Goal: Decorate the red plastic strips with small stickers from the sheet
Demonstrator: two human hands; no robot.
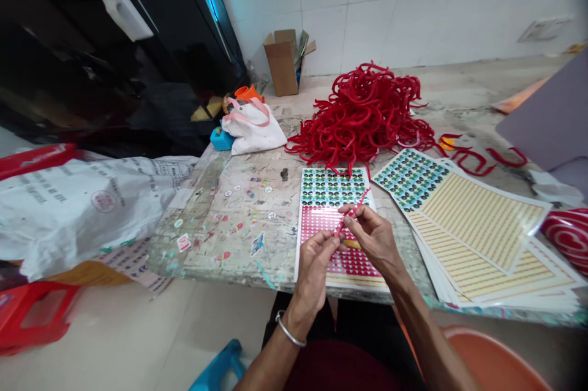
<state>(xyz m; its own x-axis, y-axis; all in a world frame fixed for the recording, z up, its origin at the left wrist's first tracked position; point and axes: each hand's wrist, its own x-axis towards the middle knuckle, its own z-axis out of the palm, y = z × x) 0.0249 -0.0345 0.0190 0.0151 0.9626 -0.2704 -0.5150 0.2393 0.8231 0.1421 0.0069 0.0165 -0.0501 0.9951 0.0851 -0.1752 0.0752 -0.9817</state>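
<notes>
A worn, sticker-marked desk (220, 213) carries a heap of red strips (367, 112) near the wall, with fanned printed sheets (487, 219) to its right. Over a sticker sheet (335, 189) at the front edge, the left hand (316, 256) and right hand (372, 235) pinch a slender dotted red strip (360, 200) between nearly closed fingers, its upper end angled toward the heap.

C-like mark (574, 239) on red package (557, 223), unreadable print (39, 189) on sack (68, 235)
</notes>
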